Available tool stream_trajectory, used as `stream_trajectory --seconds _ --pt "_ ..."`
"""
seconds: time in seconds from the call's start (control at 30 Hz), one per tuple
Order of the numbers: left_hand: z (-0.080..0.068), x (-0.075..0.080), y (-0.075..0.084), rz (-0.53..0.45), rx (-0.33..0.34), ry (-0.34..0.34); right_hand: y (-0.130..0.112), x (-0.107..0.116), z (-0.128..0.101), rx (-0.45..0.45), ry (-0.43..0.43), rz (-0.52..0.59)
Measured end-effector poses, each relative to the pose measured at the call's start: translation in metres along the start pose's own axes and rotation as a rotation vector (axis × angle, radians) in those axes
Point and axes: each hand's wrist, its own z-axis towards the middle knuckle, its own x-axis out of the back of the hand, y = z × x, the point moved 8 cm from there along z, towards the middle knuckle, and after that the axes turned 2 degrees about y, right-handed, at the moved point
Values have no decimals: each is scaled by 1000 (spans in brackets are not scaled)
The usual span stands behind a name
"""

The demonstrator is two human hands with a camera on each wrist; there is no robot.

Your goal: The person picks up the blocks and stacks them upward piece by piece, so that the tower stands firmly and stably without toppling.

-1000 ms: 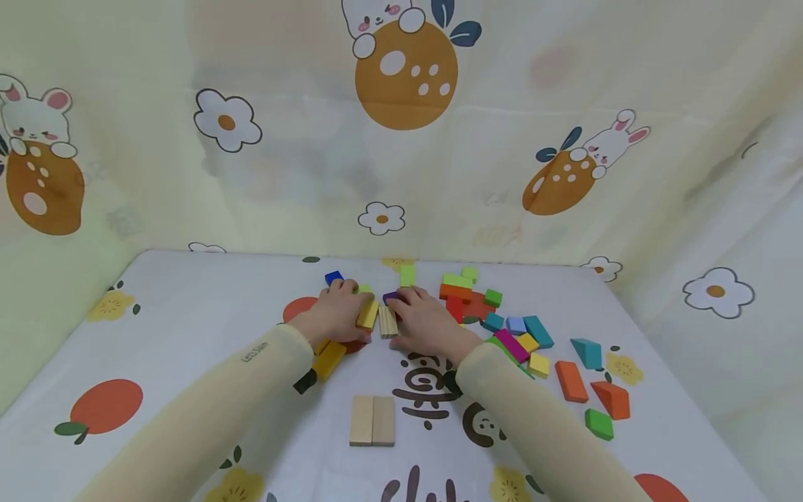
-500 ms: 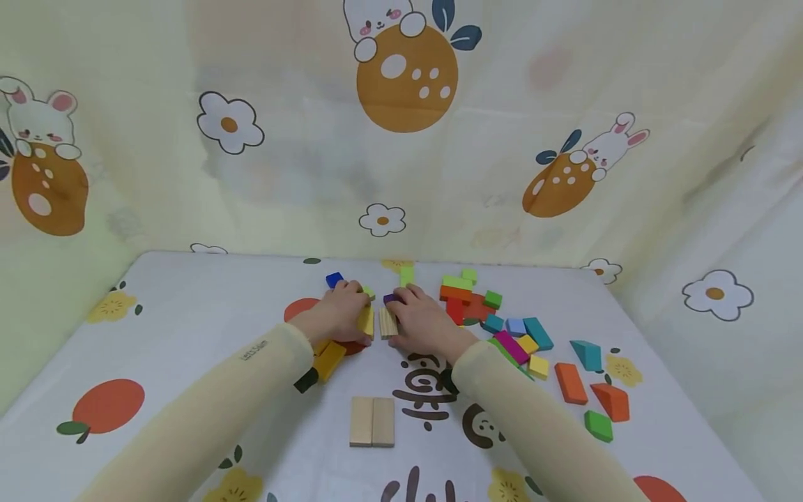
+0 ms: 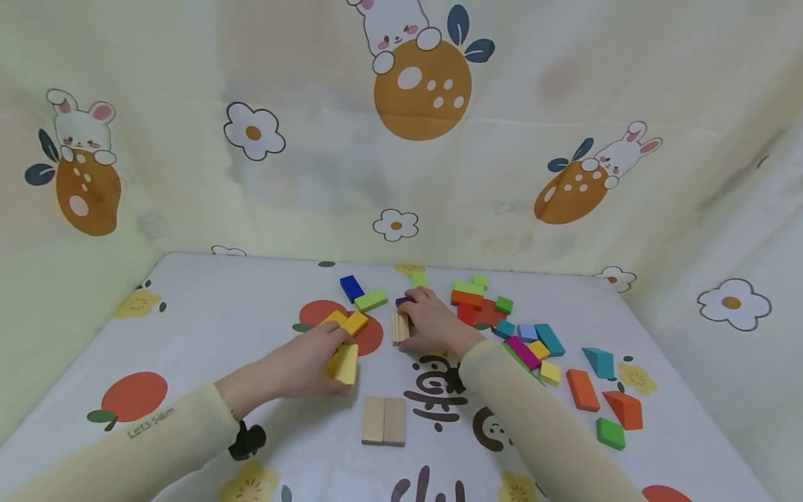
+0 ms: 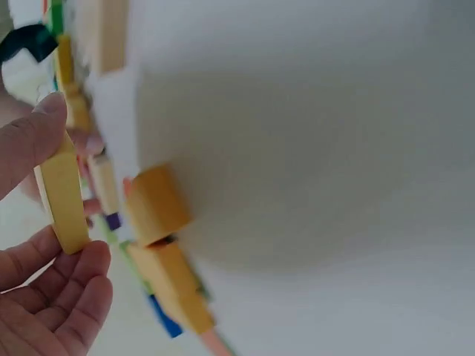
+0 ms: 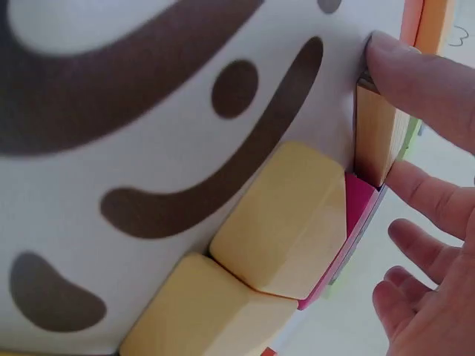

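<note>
My left hand [image 3: 307,364] holds a yellow rectangular block [image 3: 346,364] above the table. In the left wrist view that yellow block [image 4: 62,194] sits between the thumb and the fingertips. My right hand [image 3: 434,324] is at the small plain wooden blocks [image 3: 398,329], which stand side by side. The right wrist view has the thumb at one end of a plain wooden block [image 5: 377,133] and the index fingertip at the other. A purple block [image 3: 403,301], partly hidden by the right fingers, lies just behind. Two plain wooden planks [image 3: 383,421] lie flat nearer me.
Orange-yellow blocks [image 3: 354,323], a lime block [image 3: 371,300] and a blue block [image 3: 352,288] lie beyond the left hand. To the right are several coloured blocks, including a magenta one [image 3: 523,352], an orange one [image 3: 583,390] and a green one [image 3: 610,433]. A curtain [image 3: 314,188] closes off the back.
My left hand has moved toward me and left, away from the plain wooden blocks, carrying the yellow block. The lime and orange-yellow blocks behind it are uncovered. My right hand stays at the wooden blocks.
</note>
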Motion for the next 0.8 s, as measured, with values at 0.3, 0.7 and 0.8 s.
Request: stream_trajectory --seconds 0.3,0.7,0.8 --pt "-34 -23 -9 -24 35 -58 -18 8 -51 88 25 41" --pt "-35 -50 11 -37 -52 -122 -30 -26 -124 83 -106 79" --pt "-33 -53 17 -42 -62 -130 -34 -30 -127 85 -122 138"
